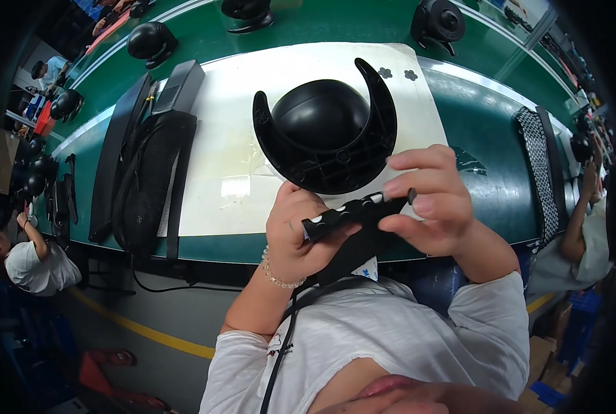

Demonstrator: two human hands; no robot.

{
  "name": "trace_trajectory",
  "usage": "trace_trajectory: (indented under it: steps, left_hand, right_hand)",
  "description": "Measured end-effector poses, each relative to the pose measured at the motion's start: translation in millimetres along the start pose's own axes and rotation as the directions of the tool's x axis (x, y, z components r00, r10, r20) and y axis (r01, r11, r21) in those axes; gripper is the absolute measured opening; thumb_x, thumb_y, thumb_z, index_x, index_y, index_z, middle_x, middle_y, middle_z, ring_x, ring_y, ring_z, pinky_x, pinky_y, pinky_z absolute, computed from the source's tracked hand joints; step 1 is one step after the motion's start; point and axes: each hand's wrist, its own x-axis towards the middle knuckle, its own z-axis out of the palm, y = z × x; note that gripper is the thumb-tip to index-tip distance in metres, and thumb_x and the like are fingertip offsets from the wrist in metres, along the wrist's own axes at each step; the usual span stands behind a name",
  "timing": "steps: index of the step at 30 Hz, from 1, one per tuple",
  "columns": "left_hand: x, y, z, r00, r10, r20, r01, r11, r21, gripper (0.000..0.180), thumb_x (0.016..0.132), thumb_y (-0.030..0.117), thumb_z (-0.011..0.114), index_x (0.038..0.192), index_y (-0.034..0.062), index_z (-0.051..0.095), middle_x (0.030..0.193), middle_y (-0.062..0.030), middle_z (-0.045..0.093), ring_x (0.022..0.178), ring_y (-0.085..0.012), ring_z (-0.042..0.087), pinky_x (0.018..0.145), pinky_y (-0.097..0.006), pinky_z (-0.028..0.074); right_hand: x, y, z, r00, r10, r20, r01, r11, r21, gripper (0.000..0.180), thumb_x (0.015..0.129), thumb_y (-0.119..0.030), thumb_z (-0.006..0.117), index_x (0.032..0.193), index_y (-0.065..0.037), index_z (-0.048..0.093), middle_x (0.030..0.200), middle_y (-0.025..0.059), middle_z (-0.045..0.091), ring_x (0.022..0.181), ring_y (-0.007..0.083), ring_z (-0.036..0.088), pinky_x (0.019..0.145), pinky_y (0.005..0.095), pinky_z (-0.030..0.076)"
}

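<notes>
My left hand [297, 231] is closed around a black strip with white round spots [342, 212], holding it near my chest at the bench edge. My right hand [435, 203] pinches a small thin black piece [411, 196] between thumb and fingers, by the strip's right end. It is seen nearly edge-on, so its full shape is unclear. Just beyond both hands, a glossy black ball [322, 114] sits in a black crescent-shaped stand [342, 162], whose ribbed side shows. Two dark flower-shaped pads [398, 74] lie on the white sheet [218, 138], right of the stand's far tip.
Left of the sheet lie a black mesh bag [153, 183], a dark grey box [179, 86] and a long black panel [118, 159]. Similar black ball units [152, 43] stand along the far green bench [308, 27]. A checkered strip [539, 172] lies at right. Other people work at both sides.
</notes>
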Motion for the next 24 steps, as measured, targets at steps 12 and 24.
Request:
trace_trajectory:
  steps: [12,24]
  left_hand:
    - [2.8,1.1,-1.5,0.999,0.032,0.034,-0.034,0.998,0.061,0.024,0.057,0.008,0.076,0.063,0.0089,0.053,0.054,-0.0010,0.046,0.051,-0.0183,0.047,0.069,-0.033,0.039]
    - [2.6,2.2,0.4,0.993,0.115,0.035,-0.118,0.989,0.093,0.021,0.059,0.009,0.075,0.067,0.0089,0.055,0.057,-0.0005,0.048,0.054,-0.0184,0.048,0.074,-0.035,0.039]
  right_hand:
    - [-2.4,-8.3,-3.4,0.971,-0.224,0.080,0.229,0.972,-0.049,0.024,0.072,-0.009,0.063,0.092,-0.015,0.051,0.085,0.0001,0.061,0.080,0.0186,0.058,0.070,0.0322,0.034]
    - [10.6,-19.2,4.8,0.967,0.161,0.198,-0.186,0.975,0.118,0.054,0.066,0.012,0.059,0.113,-0.011,0.044,0.092,0.0072,0.055,0.079,0.0222,0.055,0.068,0.0322,0.039]
